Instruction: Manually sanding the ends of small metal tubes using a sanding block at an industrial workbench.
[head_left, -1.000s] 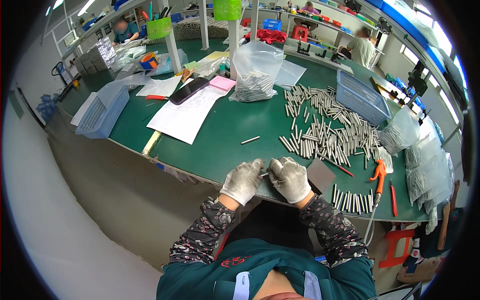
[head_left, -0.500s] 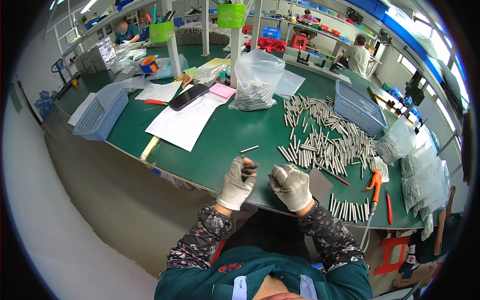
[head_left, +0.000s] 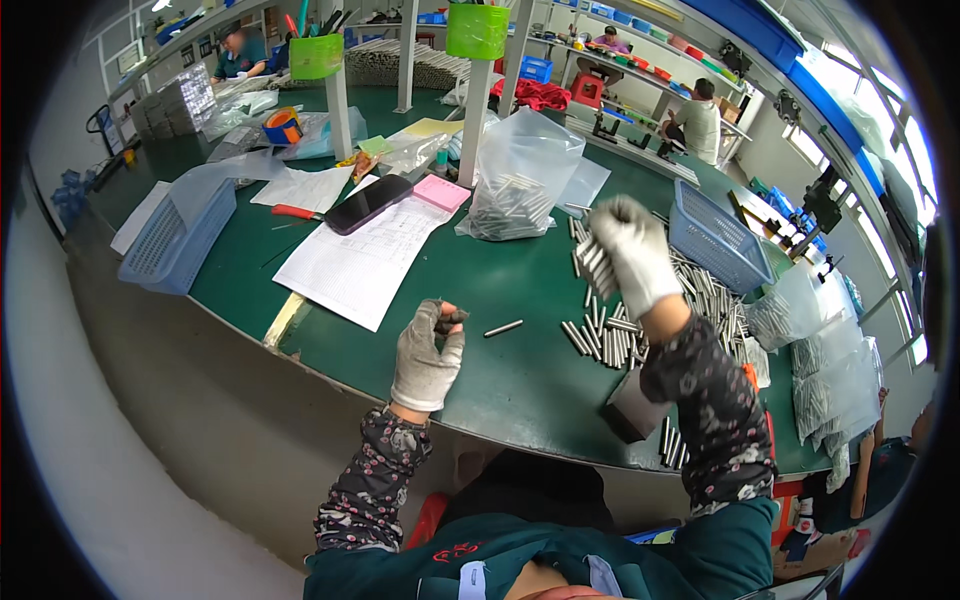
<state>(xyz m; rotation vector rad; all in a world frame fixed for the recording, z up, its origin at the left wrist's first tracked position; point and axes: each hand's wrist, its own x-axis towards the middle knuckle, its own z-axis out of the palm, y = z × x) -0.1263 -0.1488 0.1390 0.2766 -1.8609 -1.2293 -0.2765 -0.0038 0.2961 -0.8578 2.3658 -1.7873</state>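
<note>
The surface (head_left: 520, 370) is dark green, the rods (head_left: 610, 340) silvery grey, both baskets (head_left: 175, 245) pale blue, the sleeves (head_left: 705, 400) dark floral, the notepad (head_left: 441, 192) pink.

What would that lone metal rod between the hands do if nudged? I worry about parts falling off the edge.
The lone metal rod looks round and smooth, so it would probably roll on the flat green table. It seems stiff and small, likely light, so slippery for the gloved left hand.

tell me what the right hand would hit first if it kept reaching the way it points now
Probably the clear bag of metal rods: the raised right hand points up and away across the table. Depth is unclear, so it may pass above it.
</note>
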